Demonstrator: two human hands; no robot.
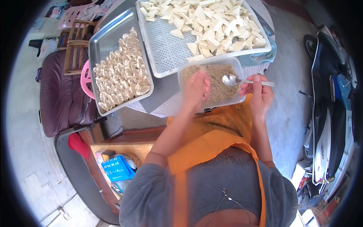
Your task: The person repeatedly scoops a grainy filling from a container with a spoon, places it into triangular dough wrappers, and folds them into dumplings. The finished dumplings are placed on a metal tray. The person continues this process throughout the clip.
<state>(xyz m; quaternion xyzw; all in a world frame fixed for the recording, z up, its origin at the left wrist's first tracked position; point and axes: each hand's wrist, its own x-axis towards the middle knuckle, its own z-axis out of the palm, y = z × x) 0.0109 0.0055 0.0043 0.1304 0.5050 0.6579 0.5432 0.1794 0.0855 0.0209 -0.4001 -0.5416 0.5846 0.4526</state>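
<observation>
My right hand [259, 92] grips the handle of a metal spoon [232, 80], whose bowl is over the right part of a clear plastic container [243, 99] of brown crumbly filling [222, 95]. Above the left part of the same container my left hand [200, 86] is blurred with its fingers curled; whether something is inside them cannot be told. Beyond lies a white perforated tray [163, 48] with many pale, mostly triangular pieces, perhaps tofu [212, 42]. To the left, a metal tray [110, 32] bears rows of light pieces coated or filled with brown bits [122, 76].
The trays and container rest on a round table with a patterned grey cloth [158, 95]. A pink plastic chair [86, 79] and a maroon padded seat [62, 93] stand left. A wooden shelf [136, 148] holds a blue packet. Parked at the right is a motor scooter [330, 113].
</observation>
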